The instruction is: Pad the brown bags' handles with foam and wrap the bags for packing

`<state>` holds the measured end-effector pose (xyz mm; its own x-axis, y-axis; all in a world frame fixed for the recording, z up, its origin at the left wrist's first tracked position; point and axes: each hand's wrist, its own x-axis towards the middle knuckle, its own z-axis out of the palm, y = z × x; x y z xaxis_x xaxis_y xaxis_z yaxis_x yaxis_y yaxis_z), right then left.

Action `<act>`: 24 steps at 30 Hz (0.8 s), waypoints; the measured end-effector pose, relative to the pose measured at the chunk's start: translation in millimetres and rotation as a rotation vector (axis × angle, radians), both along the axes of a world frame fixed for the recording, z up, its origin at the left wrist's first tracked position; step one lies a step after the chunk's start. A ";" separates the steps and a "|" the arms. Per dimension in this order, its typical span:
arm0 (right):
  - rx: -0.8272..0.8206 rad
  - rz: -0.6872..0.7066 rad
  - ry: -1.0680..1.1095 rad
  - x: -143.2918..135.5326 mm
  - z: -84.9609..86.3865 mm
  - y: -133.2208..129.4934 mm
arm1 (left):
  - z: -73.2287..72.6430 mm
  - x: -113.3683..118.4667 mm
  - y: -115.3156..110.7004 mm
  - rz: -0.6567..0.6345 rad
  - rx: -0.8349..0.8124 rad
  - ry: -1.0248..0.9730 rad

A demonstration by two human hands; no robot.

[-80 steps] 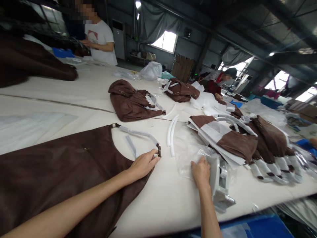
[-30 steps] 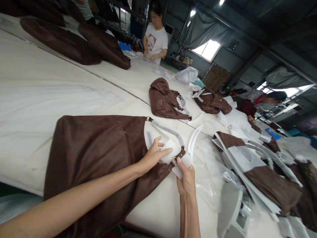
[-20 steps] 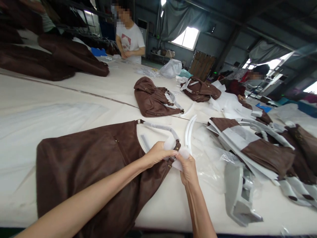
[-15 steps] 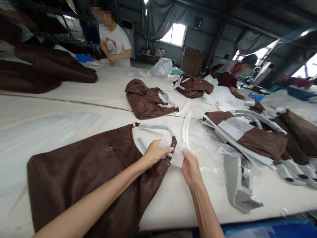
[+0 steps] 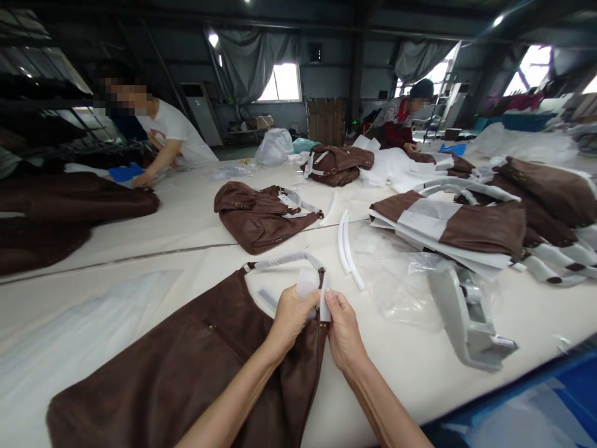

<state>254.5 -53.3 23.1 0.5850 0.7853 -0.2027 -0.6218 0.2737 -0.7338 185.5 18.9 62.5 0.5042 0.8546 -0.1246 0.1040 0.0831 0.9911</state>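
Note:
A brown handbag [image 5: 186, 361] lies on the table in front of me, its strap [image 5: 284, 260] wrapped in pale covering and arched away from me. At the strap's right end, my left hand [image 5: 291, 314] is closed, thumb against the strap base and a white paper piece [image 5: 308, 283]. My right hand [image 5: 342, 323] pinches the folded part of that paper beside the strap end, close to the left thumb. The buckle there is mostly hidden by my fingers and the paper.
Two white foam strips [image 5: 346, 249] lie beyond my right hand. To the right are a grey tape dispenser [image 5: 469, 317], clear plastic film [image 5: 405, 286] and a stacked brown bag [image 5: 485, 227]. Another brown bag [image 5: 261, 214] sits ahead. A person [image 5: 172, 134] leans over the table at left.
My right hand has moved left, folding the paper around the strap end toward my left thumb. The view has shifted. The person at left now reaches down to the brown pieces.

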 end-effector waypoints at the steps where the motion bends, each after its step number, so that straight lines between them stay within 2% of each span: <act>1: -0.007 -0.007 -0.005 -3.1 0.2 1.1 | -0.3 -0.4 -0.1 0.006 0.011 0.013; 7: -0.022 -0.015 -0.031 -11.2 -1.9 6.5 | 6.2 -12.9 9.9 -0.013 0.055 0.058; 10: -0.026 -0.022 -0.026 -11.2 -4.0 7.8 | 6.5 -21.4 18.5 -0.070 -0.154 -0.047; 12: -0.020 -0.019 -0.019 -11.9 -4.2 8.3 | 0.1 -24.1 19.3 -0.055 -0.268 -0.111; 18: -0.038 -0.015 -0.040 -16.9 0.3 9.7 | -24.7 -18.0 -3.4 0.001 -0.191 -0.166; 24: -0.037 -0.063 -0.203 -17.7 -5.4 13.6 | -19.8 -9.8 -15.9 -0.051 -0.156 -0.151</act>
